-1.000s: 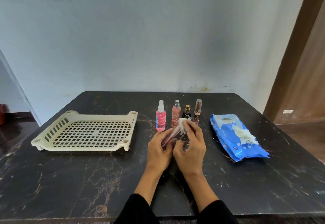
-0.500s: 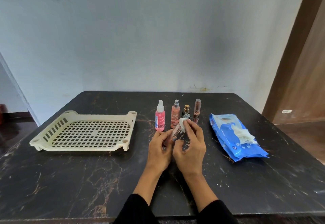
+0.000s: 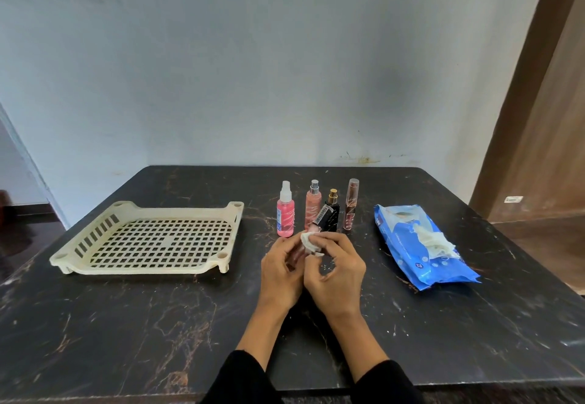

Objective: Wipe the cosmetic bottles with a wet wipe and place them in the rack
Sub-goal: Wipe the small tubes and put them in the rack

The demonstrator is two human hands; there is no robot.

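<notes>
My left hand [image 3: 281, 272] holds a slim cosmetic tube [image 3: 320, 220] with a black cap, tilted up to the right. My right hand [image 3: 337, 269] pinches a small white wet wipe [image 3: 308, 241] against the tube's lower part. Behind my hands stand a pink spray bottle [image 3: 285, 212], a peach spray bottle [image 3: 312, 209], a small black bottle with a gold cap [image 3: 333, 213] and a tall brown tube [image 3: 351, 205]. The cream perforated rack [image 3: 152, 239] lies to the left with nothing in it.
A blue wet-wipe pack [image 3: 418, 245] lies to the right with a wipe sticking out of its opening. Everything sits on a black marble table [image 3: 126, 324] set against a pale wall. A wooden door frame stands at far right.
The wipe has slid down from the tube's cap end to its lower part, baring the black cap. The tube now points more upright. The standing bottles have not moved.
</notes>
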